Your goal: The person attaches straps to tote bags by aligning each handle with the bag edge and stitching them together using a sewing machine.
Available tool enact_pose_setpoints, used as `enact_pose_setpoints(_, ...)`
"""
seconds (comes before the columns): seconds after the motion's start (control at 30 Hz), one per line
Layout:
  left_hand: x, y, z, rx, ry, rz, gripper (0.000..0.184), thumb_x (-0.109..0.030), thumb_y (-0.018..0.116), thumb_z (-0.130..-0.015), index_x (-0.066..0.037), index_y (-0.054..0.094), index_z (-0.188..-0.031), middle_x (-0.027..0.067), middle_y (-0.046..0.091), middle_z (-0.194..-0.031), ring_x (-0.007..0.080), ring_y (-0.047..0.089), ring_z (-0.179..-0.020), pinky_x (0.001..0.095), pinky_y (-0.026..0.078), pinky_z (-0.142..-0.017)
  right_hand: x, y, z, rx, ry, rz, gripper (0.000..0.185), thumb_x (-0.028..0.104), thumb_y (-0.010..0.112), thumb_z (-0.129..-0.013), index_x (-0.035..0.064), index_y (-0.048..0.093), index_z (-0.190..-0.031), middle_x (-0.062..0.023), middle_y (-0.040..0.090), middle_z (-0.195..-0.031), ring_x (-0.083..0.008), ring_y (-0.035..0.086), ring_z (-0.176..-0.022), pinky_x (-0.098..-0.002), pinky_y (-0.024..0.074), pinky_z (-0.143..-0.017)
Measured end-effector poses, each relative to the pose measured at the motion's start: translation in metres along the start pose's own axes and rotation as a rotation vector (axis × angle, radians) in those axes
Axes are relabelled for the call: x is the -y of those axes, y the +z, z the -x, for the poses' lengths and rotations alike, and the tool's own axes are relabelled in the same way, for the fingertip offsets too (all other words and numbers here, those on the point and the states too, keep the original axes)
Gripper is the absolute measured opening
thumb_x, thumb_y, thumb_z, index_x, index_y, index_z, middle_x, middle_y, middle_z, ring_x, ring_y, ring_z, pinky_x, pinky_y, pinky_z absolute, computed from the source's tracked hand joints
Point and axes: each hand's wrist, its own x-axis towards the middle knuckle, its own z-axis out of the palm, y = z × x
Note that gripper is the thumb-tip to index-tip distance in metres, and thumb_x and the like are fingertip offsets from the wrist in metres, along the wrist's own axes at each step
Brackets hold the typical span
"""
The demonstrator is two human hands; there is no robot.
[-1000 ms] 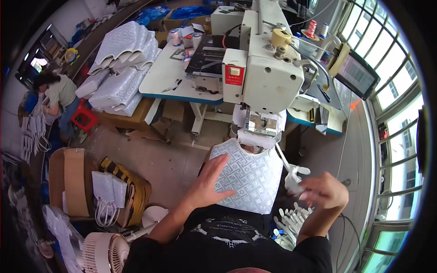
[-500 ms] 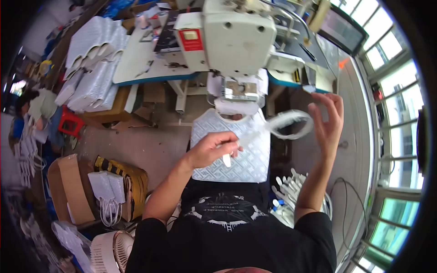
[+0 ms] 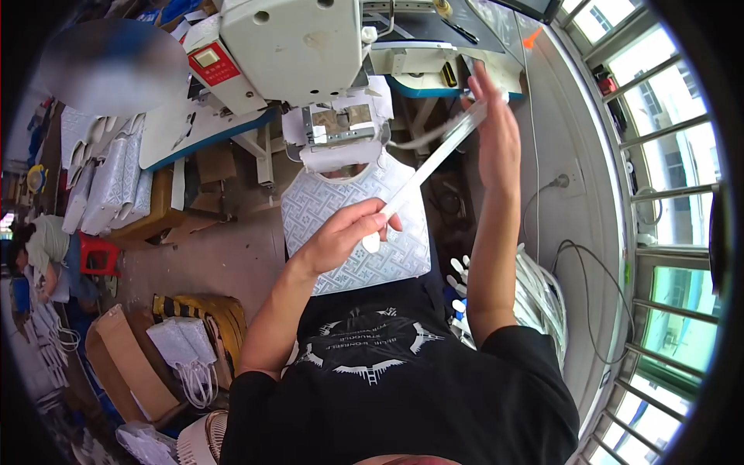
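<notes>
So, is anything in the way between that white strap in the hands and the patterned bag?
Nothing visible stands between them. The left hand holds the white strap near one end, above the patterned bag. The sewing machine's metal clamp is at the bag's far edge, beyond that strap end.

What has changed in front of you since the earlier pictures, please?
The left hand, open over the patterned piece at first, has taken hold of the white strap near one end. The right hand has moved forward, away from the body, and the strap now slants between both hands. The patterned piece still lies at the sewing machine.
</notes>
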Motion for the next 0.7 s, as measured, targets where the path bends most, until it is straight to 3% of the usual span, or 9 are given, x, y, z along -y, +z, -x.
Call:
enact_pose_setpoints(0.1,0.003,-0.008,-0.005,-0.045,0.046,-0.013,0.039,-0.030,0.045,-0.113,0.003,0.066,-0.120,0.0034,0.062,-0.103,0.0114,0.056,-0.097,0.0281,0.047,-0.091,0.016,-0.003,-0.002,-0.107,0.196,-0.230,0.050,0.031,0.044,-0.114,0.0021,0.051,-0.154,-0.0186,0.055,-0.156,-0.0287,0.057,-0.138,-0.0438,0.0407,-0.118)
enact_pose_setpoints(0.17,0.002,-0.008,-0.007,-0.081,0.066,-0.014,0.041,-0.032,0.045,-0.114,0.002,0.067,-0.118,0.0031,0.062,-0.102,0.0117,0.055,-0.097,0.0287,0.046,-0.091,0.043,0.033,0.029,0.362,0.067,0.008,0.041,0.016,0.057,-0.110,0.0017,0.059,-0.148,-0.0167,0.072,-0.132,-0.0229,0.069,-0.118,-0.0370,0.0532,-0.103)
enact_pose_setpoints(0.2,-0.003,-0.005,-0.010,-0.121,0.072,0.058,0.040,-0.032,0.046,-0.114,0.002,0.068,-0.116,0.0029,0.062,-0.100,0.0115,0.056,-0.095,0.0287,0.047,-0.089,0.041,0.039,0.030,0.373,0.071,0.010,0.041,0.016,0.057,-0.110,0.0017,0.059,-0.148,-0.0167,0.072,-0.132,-0.0229,0.069,-0.118,-0.0370,0.0532,-0.103)
enact_pose_setpoints(0.3,-0.008,0.003,-0.010,-0.189,0.066,0.200,0.040,-0.032,0.047,-0.114,0.002,0.068,-0.111,0.0027,0.062,-0.095,0.0113,0.056,-0.090,0.0286,0.047,-0.085,0.033,0.048,0.039,0.203,0.136,-0.002,0.034,0.003,0.067,-0.102,-0.0012,0.067,-0.135,-0.0128,0.079,-0.110,-0.0165,0.074,-0.097,-0.0289,0.0583,-0.087)
enact_pose_setpoints(0.4,-0.007,-0.002,-0.006,-0.148,0.078,-0.260,0.037,-0.031,0.049,-0.114,0.000,0.069,-0.108,0.0021,0.062,-0.086,0.0109,0.057,-0.082,0.0287,0.048,-0.078,0.043,0.043,0.029,0.130,0.180,-0.002,0.026,0.001,0.069,-0.100,-0.0029,0.071,-0.125,-0.0120,0.079,-0.106,-0.0136,0.073,-0.091,-0.0268,0.0588,-0.082)
enact_pose_setpoints(0.57,-0.010,-0.002,-0.008,-0.065,-0.041,-0.214,0.034,-0.027,0.049,-0.114,0.001,0.067,-0.108,0.0008,0.058,-0.088,0.0080,0.053,-0.083,0.0247,0.045,-0.078,0.038,0.048,0.032,-0.008,0.180,0.040,0.018,0.000,0.071,-0.098,-0.0041,0.074,-0.115,-0.0108,0.079,-0.104,-0.0108,0.073,-0.087,-0.0275,0.0599,-0.083)
enact_pose_setpoints(0.7,0.010,-0.010,-0.005,-0.141,-0.026,-0.123,0.033,-0.027,0.052,-0.113,0.002,0.067,-0.109,0.0052,0.064,-0.090,0.0160,0.061,-0.085,0.0291,0.049,-0.081,0.046,0.048,0.032,0.114,0.078,0.121,0.016,0.000,0.072,-0.097,-0.0033,0.074,-0.113,-0.0108,0.078,-0.103,-0.0106,0.072,-0.088,-0.0266,0.0600,-0.083)
